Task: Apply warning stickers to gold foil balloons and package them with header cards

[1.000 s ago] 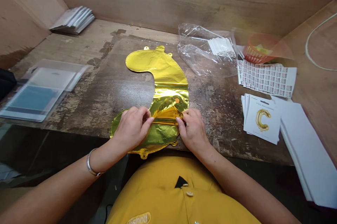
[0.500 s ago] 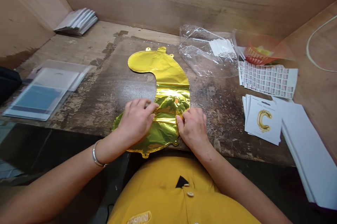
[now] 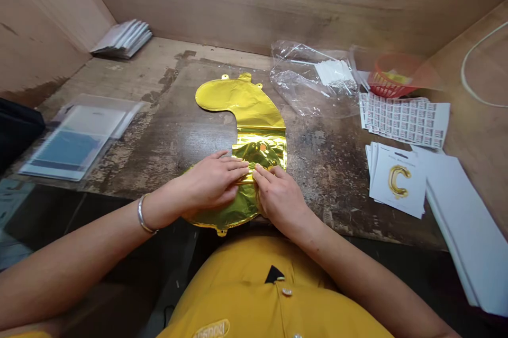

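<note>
A gold foil balloon [image 3: 260, 108], flat and curved, lies on the worn wooden table in front of me. A crosswise fold runs through its middle, with shiny creases. My left hand [image 3: 212, 179] rests on the left side of the fold, its fingers stretched out and pressing on the foil. From the right, my right hand [image 3: 280, 195] presses the same crease with extended fingers. The fingertips of both hands nearly meet at the middle. Part of the balloon's lower half is hidden under my hands, and its bottom tab hangs over the table's front edge.
To the right lie cards [image 3: 398, 179] picturing a gold C, sticker sheets [image 3: 405, 120] and a long white stack [image 3: 468, 227]. Behind are a red basket [image 3: 389, 81] and a clear bag [image 3: 296, 81] with white sticks. Clear sleeves [image 3: 75, 139] and a packet pile [image 3: 123, 39] lie left.
Both hands have moved inward along the fold from the balloon's sides until their fingertips almost touch. My left fingers have straightened. The folded layer has shifted slightly.
</note>
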`<control>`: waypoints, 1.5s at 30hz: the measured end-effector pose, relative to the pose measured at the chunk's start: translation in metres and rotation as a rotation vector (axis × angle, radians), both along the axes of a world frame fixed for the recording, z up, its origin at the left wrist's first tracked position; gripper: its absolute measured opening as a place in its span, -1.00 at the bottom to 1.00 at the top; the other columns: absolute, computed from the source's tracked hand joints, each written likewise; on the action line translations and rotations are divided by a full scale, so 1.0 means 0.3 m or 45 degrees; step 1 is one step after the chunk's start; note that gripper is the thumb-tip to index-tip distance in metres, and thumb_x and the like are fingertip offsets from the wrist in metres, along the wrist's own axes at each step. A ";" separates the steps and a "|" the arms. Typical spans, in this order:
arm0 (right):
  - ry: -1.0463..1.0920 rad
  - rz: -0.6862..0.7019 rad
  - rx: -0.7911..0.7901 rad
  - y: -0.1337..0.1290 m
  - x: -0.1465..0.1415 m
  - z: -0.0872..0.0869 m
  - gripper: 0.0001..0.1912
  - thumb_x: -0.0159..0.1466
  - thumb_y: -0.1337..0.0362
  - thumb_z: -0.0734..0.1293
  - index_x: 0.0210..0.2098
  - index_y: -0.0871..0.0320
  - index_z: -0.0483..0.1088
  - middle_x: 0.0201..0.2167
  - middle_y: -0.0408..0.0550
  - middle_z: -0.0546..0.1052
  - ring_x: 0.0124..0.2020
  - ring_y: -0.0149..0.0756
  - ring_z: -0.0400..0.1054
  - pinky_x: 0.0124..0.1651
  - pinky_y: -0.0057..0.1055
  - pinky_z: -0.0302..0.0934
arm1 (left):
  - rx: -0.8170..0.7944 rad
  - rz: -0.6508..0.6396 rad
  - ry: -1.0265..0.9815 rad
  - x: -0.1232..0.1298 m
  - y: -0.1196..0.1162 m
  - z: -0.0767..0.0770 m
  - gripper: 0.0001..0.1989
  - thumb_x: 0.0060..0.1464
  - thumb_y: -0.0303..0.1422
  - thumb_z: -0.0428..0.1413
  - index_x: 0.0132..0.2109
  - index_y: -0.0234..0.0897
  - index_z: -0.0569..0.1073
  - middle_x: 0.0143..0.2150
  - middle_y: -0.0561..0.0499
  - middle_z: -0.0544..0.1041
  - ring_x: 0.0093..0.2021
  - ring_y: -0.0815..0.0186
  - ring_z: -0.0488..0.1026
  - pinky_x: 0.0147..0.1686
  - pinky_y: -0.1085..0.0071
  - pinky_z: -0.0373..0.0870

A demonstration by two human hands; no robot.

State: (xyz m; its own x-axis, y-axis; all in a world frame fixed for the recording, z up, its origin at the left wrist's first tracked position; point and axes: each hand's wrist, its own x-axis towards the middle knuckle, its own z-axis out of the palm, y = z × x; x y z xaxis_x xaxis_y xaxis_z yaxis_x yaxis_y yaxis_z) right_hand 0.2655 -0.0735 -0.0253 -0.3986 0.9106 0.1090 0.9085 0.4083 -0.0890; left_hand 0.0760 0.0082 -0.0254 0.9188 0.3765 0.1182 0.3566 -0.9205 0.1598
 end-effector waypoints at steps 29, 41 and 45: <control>0.372 0.010 0.161 -0.093 0.150 -0.051 -0.62 0.24 0.52 0.22 0.00 0.24 0.50 0.03 -0.03 0.55 -0.04 -0.11 0.32 0.04 -0.14 0.34 | -0.436 -0.091 -0.321 -0.030 -0.071 -0.060 -0.38 0.11 -0.11 0.19 0.23 -0.33 0.32 0.24 -0.24 0.39 0.26 0.07 0.31 0.21 0.11 0.31; 0.522 -0.112 0.016 -0.080 0.134 -0.025 -0.69 0.20 0.47 0.30 -0.10 0.12 0.54 -0.05 -0.12 0.60 -0.08 -0.11 0.32 0.04 -0.07 0.18 | -0.147 0.032 -0.408 0.012 -0.087 -0.063 -0.78 0.22 -0.44 0.05 -0.02 -0.36 0.46 -0.16 -0.13 0.57 -0.18 0.18 0.47 -0.18 0.24 0.48; 0.662 -0.100 -0.034 -0.064 0.155 -0.033 -0.75 0.17 0.41 0.38 -0.15 0.12 0.54 -0.11 -0.09 0.62 -0.12 -0.16 0.31 -0.03 -0.17 0.25 | -0.118 0.128 -0.455 0.022 -0.082 -0.078 -0.83 0.19 -0.51 0.04 -0.13 -0.33 0.50 -0.22 -0.10 0.58 -0.21 0.19 0.45 -0.21 0.25 0.44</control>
State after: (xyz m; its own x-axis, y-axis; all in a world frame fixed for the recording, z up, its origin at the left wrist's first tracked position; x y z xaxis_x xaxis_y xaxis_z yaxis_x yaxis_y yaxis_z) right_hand 0.3121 -0.0926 -0.0351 -0.2288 0.9407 0.2505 0.7695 0.3323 -0.5454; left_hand 0.0826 -0.0165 -0.0489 0.7838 0.4865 0.3859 0.3507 -0.8597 0.3714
